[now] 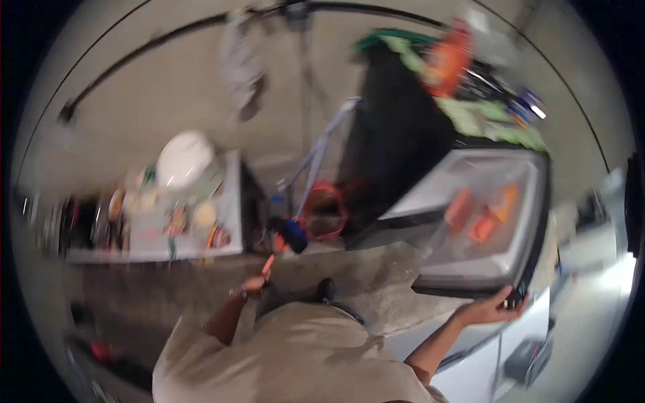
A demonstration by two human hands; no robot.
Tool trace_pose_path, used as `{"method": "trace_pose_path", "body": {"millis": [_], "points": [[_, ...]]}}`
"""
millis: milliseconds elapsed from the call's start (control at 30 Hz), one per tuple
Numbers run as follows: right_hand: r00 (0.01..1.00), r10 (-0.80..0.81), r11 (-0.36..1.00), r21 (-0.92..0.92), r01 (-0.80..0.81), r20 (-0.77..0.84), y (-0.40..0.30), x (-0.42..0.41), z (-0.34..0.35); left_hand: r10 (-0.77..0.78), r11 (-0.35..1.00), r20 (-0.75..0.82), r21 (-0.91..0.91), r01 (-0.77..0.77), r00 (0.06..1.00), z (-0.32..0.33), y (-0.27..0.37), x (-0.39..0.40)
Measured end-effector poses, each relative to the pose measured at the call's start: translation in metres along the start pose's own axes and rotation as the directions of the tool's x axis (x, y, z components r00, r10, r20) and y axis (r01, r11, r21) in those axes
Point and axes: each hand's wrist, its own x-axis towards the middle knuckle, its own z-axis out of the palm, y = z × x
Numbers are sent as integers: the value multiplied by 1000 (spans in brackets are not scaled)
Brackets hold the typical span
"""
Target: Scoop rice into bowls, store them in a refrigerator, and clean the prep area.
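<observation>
My left hand (pixel 254 283) is closed around a small orange object (pixel 268 264), too blurred to name, held in front of my waist. My right hand (pixel 491 308) grips the near right corner of a dark-framed, white-lined lid or door (pixel 463 282) of what looks like a refrigerator or freezer. Several orange and red packets or items (pixel 485 225) lie in its pale interior. The black side (pixel 398 121) of this unit rises behind it. Motion blur hides finer detail.
A white table (pixel 191 244) at the left holds a white round object (pixel 185 158) and many small items. A red-rimmed bucket (pixel 323 211) stands on the floor near blue-handled tools. Green cloth and an orange bag (pixel 447 60) top the black unit. White cabinets (pixel 524 322) stand at the lower right.
</observation>
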Motion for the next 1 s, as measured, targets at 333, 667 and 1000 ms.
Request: {"method": "trace_pose_path", "body": {"millis": [333, 667, 1000], "points": [[921, -331, 939, 169, 300, 206, -79, -143, 133, -218, 587, -399, -783, -207, 891, -9, -135, -146], [962, -271, 962, -1, 271, 10, -251, -313, 94, -206, 603, -419, -766, -223, 884, -170, -274, -282], [-573, -674, 738, 383, -556, 466, -535, -809, -140, -185, 600, -561, -715, -359, 807, -355, -371, -391]]}}
